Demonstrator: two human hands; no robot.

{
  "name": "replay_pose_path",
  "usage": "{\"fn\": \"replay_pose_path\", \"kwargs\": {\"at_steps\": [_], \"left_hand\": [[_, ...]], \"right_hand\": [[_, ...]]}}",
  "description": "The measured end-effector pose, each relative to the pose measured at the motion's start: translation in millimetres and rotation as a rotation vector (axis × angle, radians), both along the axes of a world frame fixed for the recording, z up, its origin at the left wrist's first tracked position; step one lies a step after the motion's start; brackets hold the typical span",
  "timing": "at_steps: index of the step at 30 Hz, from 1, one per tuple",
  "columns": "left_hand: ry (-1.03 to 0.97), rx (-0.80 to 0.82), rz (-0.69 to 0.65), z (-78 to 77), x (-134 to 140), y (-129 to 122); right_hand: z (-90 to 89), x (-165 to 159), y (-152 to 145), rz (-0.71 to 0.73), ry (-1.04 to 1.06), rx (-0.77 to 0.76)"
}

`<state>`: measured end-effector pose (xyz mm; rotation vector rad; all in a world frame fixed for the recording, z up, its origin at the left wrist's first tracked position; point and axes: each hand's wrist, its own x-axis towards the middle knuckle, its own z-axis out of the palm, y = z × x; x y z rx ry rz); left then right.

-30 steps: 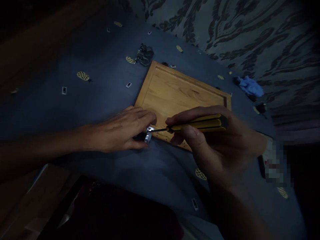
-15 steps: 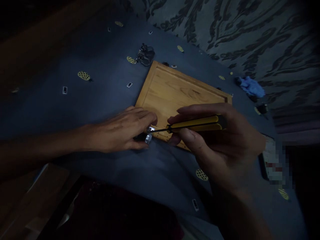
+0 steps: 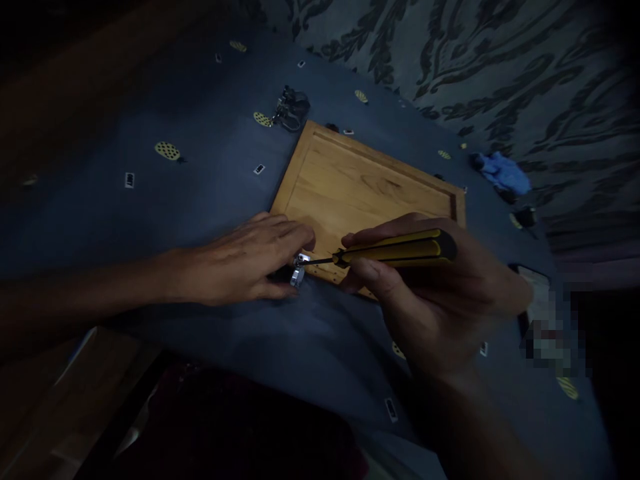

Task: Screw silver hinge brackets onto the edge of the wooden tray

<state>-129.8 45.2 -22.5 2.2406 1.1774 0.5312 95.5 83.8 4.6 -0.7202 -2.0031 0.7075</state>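
A framed wooden panel (image 3: 340, 180), like a cabinet door, lies flat on the patterned blue cloth. At its near left corner sits a shiny metal hinge (image 3: 298, 272), partly covered by my left hand (image 3: 260, 257). The thumb and fingers of that hand are closed about the hinge and the panel's edge. My right hand (image 3: 430, 300) grips a yellow and black screwdriver (image 3: 400, 248) by its handle. The shaft points left, nearly level, with its tip at the hinge; the screw head is too small to make out.
Beyond the panel's far left corner lies a cluster of dark, shiny metal pieces (image 3: 291, 108). A crumpled blue cloth (image 3: 505, 173) and a small dark object (image 3: 524, 217) are at the right. A phone-like object (image 3: 534, 287), partly blurred, rests near my right wrist. A patterned surface (image 3: 450, 60) borders the back.
My right hand has shifted and rolled a little around the screwdriver, whose handle has turned. The screwdriver tip stays at the hinge. My left hand and the panel hold still.
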Motion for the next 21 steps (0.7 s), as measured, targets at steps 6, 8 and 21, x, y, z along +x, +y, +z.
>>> {"fn": "replay_pose_path", "kwargs": {"at_steps": [6, 8, 21], "left_hand": [[0.004, 0.013, 0.001, 0.2, 0, 0], [0.0, 0.014, 0.004, 0.6, 0, 0], [0.006, 0.012, -0.003, 0.6, 0, 0]], "right_hand": [[-4.9, -2, -2, -0.065, 0.024, 0.055], [-3.9, -4, -5, -0.088, 0.028, 0.05], [-2.9, -11, -6, -0.119, 0.049, 0.113]]}}
